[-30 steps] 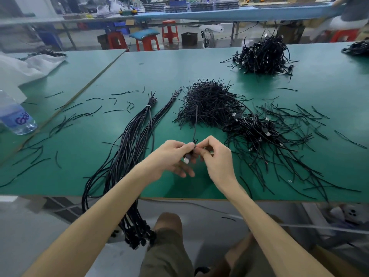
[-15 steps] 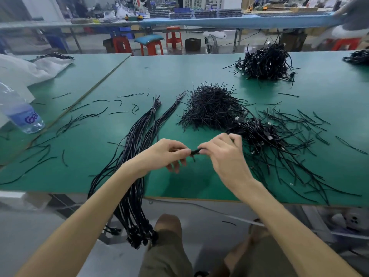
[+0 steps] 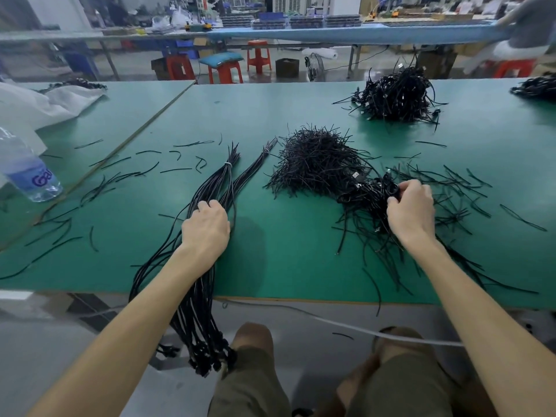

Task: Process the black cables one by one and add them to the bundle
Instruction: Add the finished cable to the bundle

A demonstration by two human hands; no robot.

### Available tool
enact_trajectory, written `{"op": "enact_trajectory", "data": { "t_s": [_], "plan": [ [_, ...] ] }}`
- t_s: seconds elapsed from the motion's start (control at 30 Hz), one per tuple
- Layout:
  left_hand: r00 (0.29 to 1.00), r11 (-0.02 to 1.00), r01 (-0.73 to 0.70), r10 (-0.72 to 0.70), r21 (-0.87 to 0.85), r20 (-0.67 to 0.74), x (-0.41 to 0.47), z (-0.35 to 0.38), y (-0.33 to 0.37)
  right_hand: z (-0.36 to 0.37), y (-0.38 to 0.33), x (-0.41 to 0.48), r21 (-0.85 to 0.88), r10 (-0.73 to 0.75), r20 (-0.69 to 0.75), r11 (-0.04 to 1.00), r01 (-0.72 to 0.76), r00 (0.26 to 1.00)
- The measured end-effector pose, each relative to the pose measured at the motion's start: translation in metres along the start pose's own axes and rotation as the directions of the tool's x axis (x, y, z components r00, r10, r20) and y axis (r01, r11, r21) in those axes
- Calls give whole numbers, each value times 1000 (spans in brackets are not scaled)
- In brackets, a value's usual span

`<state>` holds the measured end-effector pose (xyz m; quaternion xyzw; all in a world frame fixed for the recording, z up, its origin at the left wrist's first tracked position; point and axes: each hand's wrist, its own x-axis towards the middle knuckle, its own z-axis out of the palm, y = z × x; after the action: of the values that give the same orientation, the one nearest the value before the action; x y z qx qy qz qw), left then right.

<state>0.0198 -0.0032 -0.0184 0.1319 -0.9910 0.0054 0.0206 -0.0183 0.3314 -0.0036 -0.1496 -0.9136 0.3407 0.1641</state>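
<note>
Head: bundle point(image 3: 198, 326) over table edge point(image 3: 301, 298) (near)

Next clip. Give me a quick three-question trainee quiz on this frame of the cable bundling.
1. True or false: the left hand rests on the tied bundle of long black cables.
2. The right hand pinches into: A) the tangled heap of black cables with connectors; B) the clear plastic water bottle; C) the white sheet.
3. Fill in: the bundle's connector ends hang off the green table's ____ edge.
Key: 1 true; 2 A; 3 near.
</note>
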Motion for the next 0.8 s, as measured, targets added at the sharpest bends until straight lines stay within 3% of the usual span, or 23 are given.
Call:
{"op": "enact_trajectory", "data": {
  "t_s": [0.27,0.4,0.5,0.67,0.8],
  "plan": [
    [999,999,-18,16,45,33,7,-7,-5,4,1,-6,-133,-95,-45,987,88,994],
    [988,990,-58,38,126,151,9,-12,-7,6,-3,-16,-203,-217,-96,960,194,972],
    [982,997,-45,32,64,184,12,-18,-11,10,-7,-26,-222,-321,-95,929,294,942],
    [998,998,-56,57,-33,39,6,-22,-12,24,-24,-42,-189,-432,-32,888,419,901],
    [996,939,-92,92,-332,-16,-2,-31,-11,38,-41,-61,-100,-498,61,859,502,865]
  ]
}}
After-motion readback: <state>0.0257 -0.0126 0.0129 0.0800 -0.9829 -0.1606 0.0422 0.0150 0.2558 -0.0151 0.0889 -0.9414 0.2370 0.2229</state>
